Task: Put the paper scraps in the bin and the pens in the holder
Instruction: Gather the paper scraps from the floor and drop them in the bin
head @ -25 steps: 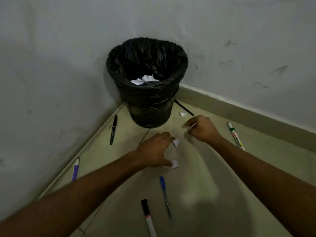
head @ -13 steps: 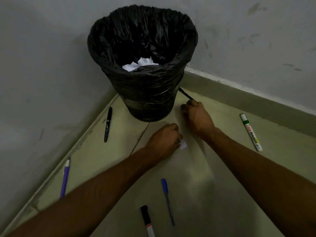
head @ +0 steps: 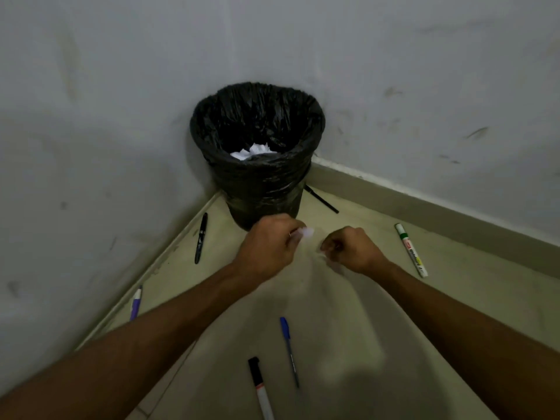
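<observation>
A black-lined bin (head: 263, 189) stands in the room's corner with crumpled white paper (head: 251, 151) inside. My left hand (head: 268, 247) is raised in front of the bin's base, closed on white paper scraps (head: 306, 231) that stick out at the fingertips. My right hand (head: 351, 250) is beside it, fingers curled shut; a sliver of white paper shows at its fingertips. Pens lie on the floor: a black pen (head: 201, 237) at left, a purple pen (head: 135, 303), a blue pen (head: 289, 350), a black-capped marker (head: 260, 388), a green-capped marker (head: 411, 250). No holder is in view.
A thin black pen (head: 321, 199) lies behind the bin's right side by the skirting. Grey walls meet behind the bin. The beige floor (head: 348, 344) spreads between my forearms.
Both hands have lifted off the floor with the scraps they gathered and drawn back from the bin. The view has pulled back and up. No scraps lie on the floor now.
</observation>
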Motion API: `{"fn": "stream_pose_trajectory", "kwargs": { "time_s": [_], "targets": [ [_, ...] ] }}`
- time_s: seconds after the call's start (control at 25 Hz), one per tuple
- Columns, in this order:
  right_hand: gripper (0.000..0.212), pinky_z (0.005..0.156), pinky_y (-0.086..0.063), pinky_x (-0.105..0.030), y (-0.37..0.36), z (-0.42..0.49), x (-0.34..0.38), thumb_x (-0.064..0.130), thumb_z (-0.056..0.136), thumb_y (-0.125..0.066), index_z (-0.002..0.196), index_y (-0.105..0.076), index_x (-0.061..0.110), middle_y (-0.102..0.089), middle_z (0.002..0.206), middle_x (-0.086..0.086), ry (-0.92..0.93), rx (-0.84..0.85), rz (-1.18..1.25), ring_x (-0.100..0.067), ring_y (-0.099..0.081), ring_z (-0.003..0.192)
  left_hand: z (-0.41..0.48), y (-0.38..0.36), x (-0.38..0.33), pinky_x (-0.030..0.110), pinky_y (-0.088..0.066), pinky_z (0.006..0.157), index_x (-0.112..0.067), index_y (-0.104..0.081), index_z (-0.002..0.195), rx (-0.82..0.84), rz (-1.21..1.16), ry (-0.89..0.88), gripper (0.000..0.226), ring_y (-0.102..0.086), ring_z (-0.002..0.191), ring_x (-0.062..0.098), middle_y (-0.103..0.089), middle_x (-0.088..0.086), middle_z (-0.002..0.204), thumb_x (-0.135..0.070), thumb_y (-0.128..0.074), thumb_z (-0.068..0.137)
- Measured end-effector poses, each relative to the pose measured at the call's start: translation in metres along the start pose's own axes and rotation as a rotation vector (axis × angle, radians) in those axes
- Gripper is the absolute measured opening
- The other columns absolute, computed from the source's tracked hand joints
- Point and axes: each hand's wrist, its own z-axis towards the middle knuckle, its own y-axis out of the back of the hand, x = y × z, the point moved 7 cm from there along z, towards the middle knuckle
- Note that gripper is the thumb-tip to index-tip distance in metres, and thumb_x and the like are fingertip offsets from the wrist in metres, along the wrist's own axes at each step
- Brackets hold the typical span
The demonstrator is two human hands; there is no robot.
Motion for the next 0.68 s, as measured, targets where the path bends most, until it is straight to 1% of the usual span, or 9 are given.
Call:
{"fn": "stream_pose_trajectory", "kwargs": {
  "time_s": [0.08, 0.16, 0.2, 0.28, 0.36, 0.44, 0.56, 0.64, 0.68],
  "targets": [
    [0.017, 0.077, -0.058, -0.024, 0.046, -0.012, 0.027, 0.003, 0.084, -0.068, 0.093, -0.076, 0.016, -0.076, 0.093, 0.0, -0.02, -0.211, 0.335, -0.01, -0.07, 0.081, 0.004, 0.055, -0.011, 0.019, -0.048, 0.067, -0.011, -0.075, 0.095, -0.236, -0.001, -0.026, 0.019, -0.061, 0.068, 0.009, -0.071, 0.002, 0.08, -0.024, -0.061, 0.093],
    [0.015, 0.074, -0.058, -0.024, 0.09, -0.02, 0.061, 0.001, 0.084, -0.07, 0.094, -0.075, 0.011, -0.076, 0.087, -0.004, -0.001, -0.398, 0.683, -0.012, -0.07, 0.076, 0.01, 0.106, -0.015, 0.022, -0.05, 0.059, -0.01, -0.074, 0.092, -0.408, -0.075, 0.057, 0.019, -0.06, 0.059, 0.009, -0.069, 0.001, 0.071, -0.022, -0.06, 0.093],
    [0.015, 0.075, -0.059, -0.024, 0.111, -0.021, 0.08, 0.001, 0.083, -0.072, 0.094, -0.075, 0.011, -0.076, 0.085, -0.004, 0.047, -0.472, 0.762, -0.014, -0.071, 0.076, 0.015, 0.128, -0.015, 0.024, -0.051, 0.057, -0.01, -0.074, 0.09, -0.481, -0.108, 0.097, 0.019, -0.06, 0.057, 0.01, -0.068, 0.001, 0.068, -0.022, -0.06, 0.093],
    [0.015, 0.077, -0.06, -0.028, 0.147, -0.016, 0.118, 0.004, 0.08, -0.075, 0.092, -0.075, 0.014, -0.076, 0.083, -0.004, 0.167, -0.553, 0.785, -0.016, -0.072, 0.077, 0.028, 0.157, -0.011, 0.027, -0.052, 0.059, -0.009, -0.073, 0.083, -0.581, -0.116, 0.135, 0.02, -0.061, 0.057, 0.014, -0.068, 0.004, 0.065, -0.022, -0.061, 0.092],
    [0.013, 0.075, -0.062, -0.029, 0.169, -0.006, 0.15, 0.006, 0.079, -0.076, 0.089, -0.075, 0.015, -0.075, 0.079, -0.004, 0.236, -0.561, 0.753, -0.016, -0.072, 0.073, 0.041, 0.169, -0.001, 0.032, -0.053, 0.062, -0.006, -0.071, 0.075, -0.574, -0.089, 0.172, 0.027, -0.064, 0.059, 0.02, -0.068, 0.008, 0.063, -0.025, -0.06, 0.091],
    [0.011, 0.075, -0.062, -0.033, 0.179, 0.007, 0.173, 0.008, 0.078, -0.075, 0.086, -0.076, 0.015, -0.075, 0.077, -0.004, 0.245, -0.546, 0.656, -0.017, -0.073, 0.072, 0.052, 0.172, 0.009, 0.034, -0.053, 0.061, -0.006, -0.068, 0.069, -0.533, -0.01, 0.208, 0.033, -0.064, 0.059, 0.022, -0.067, 0.011, 0.061, -0.029, -0.058, 0.09],
    [0.012, 0.077, -0.062, -0.035, 0.176, 0.027, 0.185, 0.005, 0.077, -0.075, 0.085, -0.077, 0.014, -0.076, 0.078, -0.005, 0.209, -0.486, 0.523, -0.019, -0.074, 0.073, 0.072, 0.171, 0.023, 0.03, -0.049, 0.058, -0.007, -0.07, 0.068, -0.426, 0.128, 0.262, 0.036, -0.062, 0.055, 0.02, -0.066, 0.008, 0.059, -0.031, -0.056, 0.09],
    [0.019, 0.085, -0.059, -0.03, 0.168, 0.042, 0.187, 0.004, 0.079, -0.074, 0.095, -0.077, 0.013, -0.077, 0.09, -0.005, 0.195, -0.389, 0.369, -0.016, -0.073, 0.084, 0.088, 0.163, 0.031, 0.03, -0.049, 0.058, -0.008, -0.071, 0.07, -0.275, 0.231, 0.277, 0.036, -0.059, 0.054, 0.019, -0.066, 0.007, 0.06, -0.032, -0.054, 0.09],
    [0.024, 0.09, -0.056, -0.025, 0.163, 0.048, 0.189, 0.004, 0.081, -0.071, 0.103, -0.076, 0.012, -0.077, 0.1, -0.005, 0.202, -0.324, 0.28, -0.015, -0.072, 0.093, 0.094, 0.159, 0.035, 0.034, -0.052, 0.06, -0.006, -0.071, 0.072, -0.207, 0.263, 0.277, 0.032, -0.06, 0.058, 0.021, -0.067, 0.009, 0.064, -0.028, -0.054, 0.088]
  ]
}}
